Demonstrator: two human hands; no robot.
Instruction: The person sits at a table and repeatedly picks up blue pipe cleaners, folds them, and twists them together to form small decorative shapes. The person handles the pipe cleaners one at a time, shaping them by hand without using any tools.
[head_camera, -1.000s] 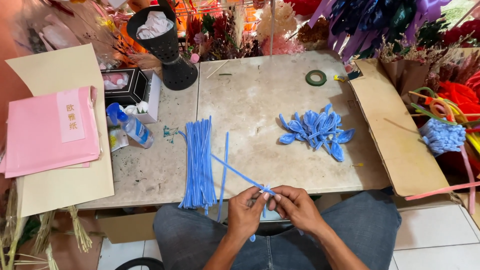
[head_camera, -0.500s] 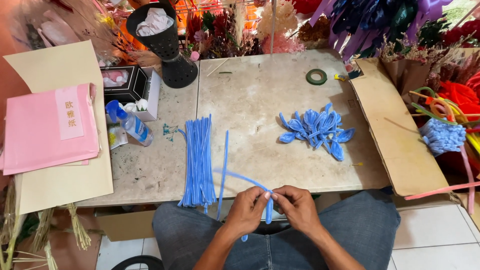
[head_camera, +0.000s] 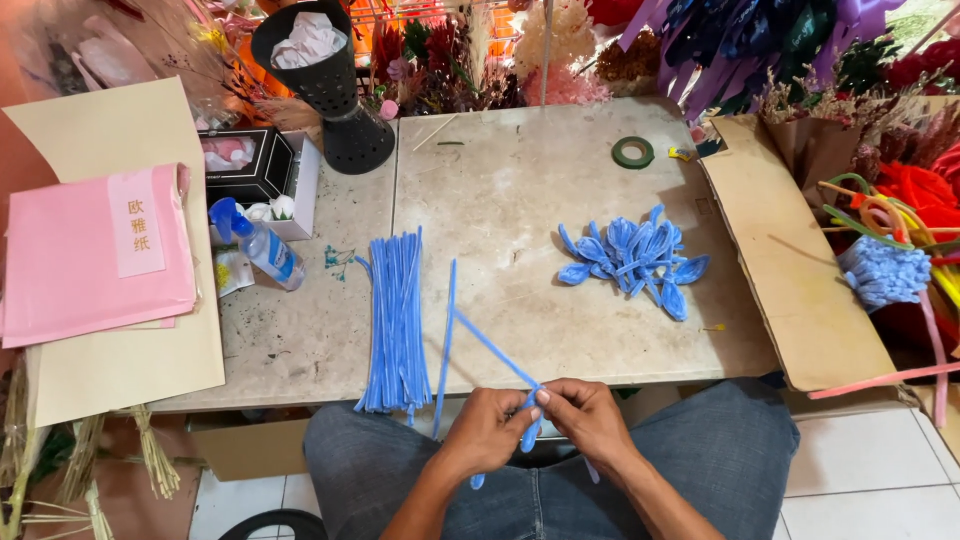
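My left hand (head_camera: 487, 432) and my right hand (head_camera: 585, 415) meet over my lap at the table's front edge. Both pinch one blue pipe cleaner (head_camera: 492, 350), bent where the fingers hold it; one end slants up over the table to the left, the other hangs toward my knees. A second loose blue pipe cleaner (head_camera: 446, 330) lies straight beside it. To the left lies a bundle of straight blue pipe cleaners (head_camera: 396, 320). A pile of blue pipe-cleaner loops shaped like petals (head_camera: 632, 256) rests on the marble table (head_camera: 520, 180).
A black mesh holder (head_camera: 330, 90), a spray bottle (head_camera: 262, 245), a small black and white box (head_camera: 258, 170) and pink paper (head_camera: 90, 255) lie left. A green tape roll (head_camera: 632, 152) is at the back. Brown cardboard (head_camera: 790, 270) and coloured pipe cleaners (head_camera: 890, 260) are at right.
My hands have kept working the blue pipe cleaner; a half second ago it arched in a curve, and now it runs straighter from my fingers up to the left.
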